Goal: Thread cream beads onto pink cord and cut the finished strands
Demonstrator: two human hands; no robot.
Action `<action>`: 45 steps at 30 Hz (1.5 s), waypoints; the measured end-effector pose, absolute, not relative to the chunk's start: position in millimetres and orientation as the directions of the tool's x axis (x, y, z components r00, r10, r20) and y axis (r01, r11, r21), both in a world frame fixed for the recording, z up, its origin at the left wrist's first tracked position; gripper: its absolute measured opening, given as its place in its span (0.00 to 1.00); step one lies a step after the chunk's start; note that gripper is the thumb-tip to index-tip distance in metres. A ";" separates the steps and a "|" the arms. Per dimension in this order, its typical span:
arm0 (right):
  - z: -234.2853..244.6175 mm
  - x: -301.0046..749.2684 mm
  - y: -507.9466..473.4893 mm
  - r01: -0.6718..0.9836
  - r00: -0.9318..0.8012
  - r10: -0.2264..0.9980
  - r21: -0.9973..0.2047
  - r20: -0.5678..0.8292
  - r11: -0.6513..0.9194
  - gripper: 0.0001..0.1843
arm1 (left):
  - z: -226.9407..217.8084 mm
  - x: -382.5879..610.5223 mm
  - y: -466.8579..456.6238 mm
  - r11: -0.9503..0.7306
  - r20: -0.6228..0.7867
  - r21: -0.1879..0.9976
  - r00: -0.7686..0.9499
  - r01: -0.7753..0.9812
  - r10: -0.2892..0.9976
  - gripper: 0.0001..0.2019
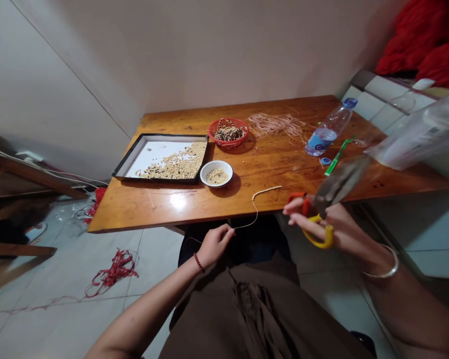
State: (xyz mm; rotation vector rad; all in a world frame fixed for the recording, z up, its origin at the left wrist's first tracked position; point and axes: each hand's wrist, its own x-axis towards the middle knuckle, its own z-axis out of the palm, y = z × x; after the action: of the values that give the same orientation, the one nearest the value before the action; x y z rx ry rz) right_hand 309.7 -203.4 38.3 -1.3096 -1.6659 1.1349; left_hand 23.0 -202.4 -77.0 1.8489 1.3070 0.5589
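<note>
- Evidently, in the head view, we have the left hand (214, 245) low in front of the table (164, 212), above the lap, its thumb and fingertips pinched together on a thin thread (255, 214).
- From that pinch we follow the thread up over the table's front edge to a short row of pale beads (266, 190), which lies on the wood; beyond the beads the thread runs on rightward, too fine for us to tell where it ends.
- We see the right hand (338, 232) at the table's front edge, its fingers bent about the orange and yellow handles of the scissors (335, 189) (the blades, blurred, point up and away to the right).
- Left of the bead row we find a white bowl (205, 176) of pale beads, and just beside it a black-rimmed tray (144, 159) with beads heaped toward its right side.
- Behind the bowl we see a red basket (229, 143) holding dark and pale beads, with a loose tangle of pink cord (275, 123) to its right.
- Farther right we have a water bottle (327, 132), tilted in this view, with a green-handled tool (337, 158) near it.
</note>
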 end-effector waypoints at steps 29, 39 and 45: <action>-65.3 252.7 -235.5 0.279 -0.643 0.457 -0.744 -0.615 -0.608 0.35 | -48.5 15.1 -207.0 -0.322 0.172 0.732 0.295 0.601 0.940 0.09; -73.8 237.0 -235.9 0.341 -0.559 0.552 -0.778 -0.619 -0.529 0.37 | -45.0 13.7 -207.3 -0.228 0.047 0.752 0.296 0.618 0.954 0.11; -75.6 233.4 -237.4 0.322 -0.526 0.541 -0.742 -0.656 -0.587 0.37 | -45.3 8.2 -208.7 -0.209 0.040 0.749 0.271 0.629 0.962 0.11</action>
State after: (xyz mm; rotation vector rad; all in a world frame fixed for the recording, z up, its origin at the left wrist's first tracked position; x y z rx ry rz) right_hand 233.4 -237.4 -75.6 -1.4451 -1.3466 2.2522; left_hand 8.2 -208.7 -45.3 1.9263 1.4305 0.6919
